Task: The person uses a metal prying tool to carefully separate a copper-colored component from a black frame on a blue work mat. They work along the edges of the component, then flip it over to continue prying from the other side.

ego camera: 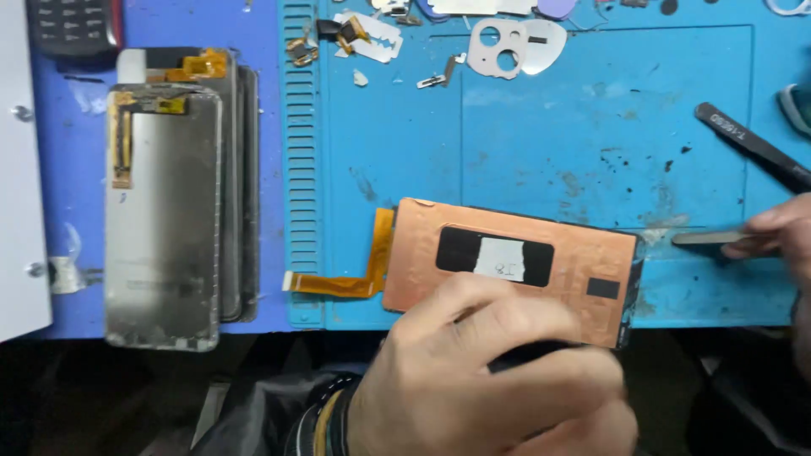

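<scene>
The left hand (481, 371) lies over the near edge of a copper-backed phone screen panel (515, 266), its fingers (507, 325) curled down and grasping the panel's near side, pinning it flat on the blue repair mat (591, 118). The panel sits near the front edge of the worktop, slightly tilted, with a black patch bearing a white sticker in its middle and an orange flex ribbon (355, 274) trailing off its left end across the mat's ribbed strip.

The right hand (781, 236) comes in from the right edge, its fingers pinched on a thin flat metal blade (705, 239) whose tip lies just beside the panel's right end; whether it touches the panel I cannot tell. Black tweezers (748, 143) angle in above that hand; what grips them is out of view.

To the left, off the mat, a stack of grey screen panels (169, 203) lies face down. Far on the mat are a white camera frame with 2 round holes (498, 46), small metal brackets (439, 78) and other bits of scrap. A dark keypad device (72, 29) sits at the far left corner
</scene>
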